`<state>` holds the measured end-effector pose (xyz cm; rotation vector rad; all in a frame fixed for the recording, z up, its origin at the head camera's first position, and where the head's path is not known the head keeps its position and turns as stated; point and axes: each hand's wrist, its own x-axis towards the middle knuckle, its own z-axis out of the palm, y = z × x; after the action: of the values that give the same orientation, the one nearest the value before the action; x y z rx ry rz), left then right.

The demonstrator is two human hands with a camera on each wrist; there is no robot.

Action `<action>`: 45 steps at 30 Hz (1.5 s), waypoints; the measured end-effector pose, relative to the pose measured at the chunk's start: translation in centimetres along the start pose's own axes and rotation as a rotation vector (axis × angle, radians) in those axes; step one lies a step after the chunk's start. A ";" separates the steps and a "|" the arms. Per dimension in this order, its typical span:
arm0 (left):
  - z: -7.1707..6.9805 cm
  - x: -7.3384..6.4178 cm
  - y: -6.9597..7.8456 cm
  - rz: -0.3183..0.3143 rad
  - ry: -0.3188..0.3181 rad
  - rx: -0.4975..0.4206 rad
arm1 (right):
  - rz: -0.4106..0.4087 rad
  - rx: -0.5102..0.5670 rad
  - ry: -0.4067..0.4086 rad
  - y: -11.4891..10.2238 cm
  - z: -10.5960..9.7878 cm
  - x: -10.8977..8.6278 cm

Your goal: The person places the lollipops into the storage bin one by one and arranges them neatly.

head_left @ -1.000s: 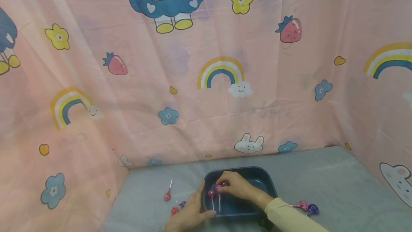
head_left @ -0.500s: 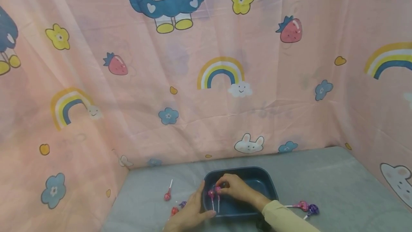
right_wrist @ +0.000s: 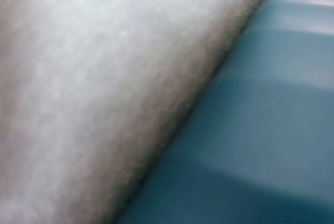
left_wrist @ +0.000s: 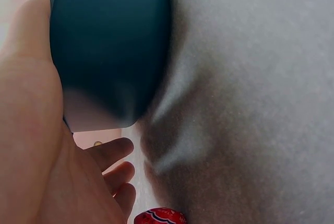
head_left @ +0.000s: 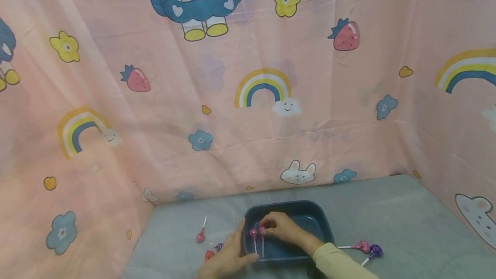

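Observation:
A dark blue tray (head_left: 328, 223) stands on the grey cloth. My left hand (head_left: 227, 254) rests against its left end, thumb at the near edge and a finger along the left side. In the left wrist view the other fingers (left_wrist: 120, 174) lie loosely beside the tray wall (left_wrist: 112, 41). Inside the tray, my right hand (head_left: 286, 230) pinches a pink lollipop (head_left: 262, 230) by its wrapped head, stick toward me. Close on its left lies another pink lollipop (head_left: 253, 233), nearly parallel. The right wrist view shows only the tray's outer wall (right_wrist: 271, 125) and cloth, no fingers.
A red lollipop (head_left: 200, 237) lies left of the tray. Beside my left hand are an orange-red lollipop (head_left: 209, 254) and a purple one (head_left: 219, 246). Right of the tray lie a pink lollipop (head_left: 363, 246) and a purple lollipop (head_left: 375, 251). A printed pink curtain (head_left: 174, 167) hangs behind.
My right hand has lowered slightly toward me with the pink lollipop, whose stick now stands more in line with its neighbour. My left hand has stayed at the tray. The head view has shifted slightly.

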<state>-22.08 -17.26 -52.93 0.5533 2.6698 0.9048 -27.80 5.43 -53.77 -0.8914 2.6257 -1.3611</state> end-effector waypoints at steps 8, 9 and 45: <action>-0.1 0.0 0.2 -0.002 0.000 0.016 | -0.001 -0.011 0.000 0.5 0.3 0.1; -0.1 0.0 0.1 0.000 0.002 0.012 | -0.002 -0.011 0.001 0.5 0.4 0.2; 0.3 0.3 -0.7 0.009 -0.011 -0.034 | 0.068 -0.014 -0.032 0.6 0.8 0.2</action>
<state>-22.41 -17.50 -53.60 0.5618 2.6387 0.9457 -28.01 5.01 -54.70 -0.8110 2.6194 -1.3040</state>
